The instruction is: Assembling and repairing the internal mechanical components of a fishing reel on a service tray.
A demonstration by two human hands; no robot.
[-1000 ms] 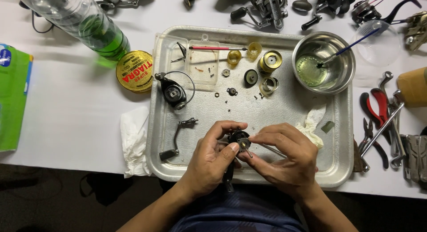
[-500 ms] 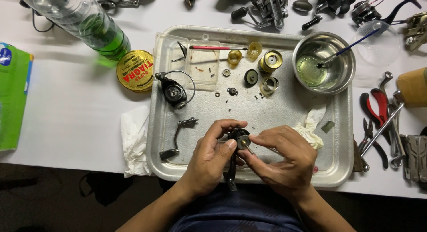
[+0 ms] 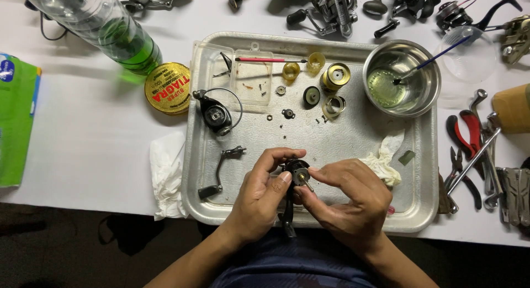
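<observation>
Barely anything has shifted since the earlier frame: the left hand (image 3: 259, 197) still closes its fingers around the small black metal fishing-reel body (image 3: 292, 175), while the right hand (image 3: 348, 202) pinches its brass shaft (image 3: 303, 180). Rigid, dense, probably greasy; best held by the body. Beyond the fingers lies the dented metal tray (image 3: 353, 136).

We see a green package (image 3: 18, 122) with a blue-white corner patch at the table's left edge, partly cut off. A round yellow tin (image 3: 168, 88) with a red-lettered label lies flat just left of the metal tray (image 3: 419, 205), touching the green-tinted clear bottle (image 3: 107, 28). A clear plastic box (image 3: 251, 78) sits on the tray's upper left.
</observation>
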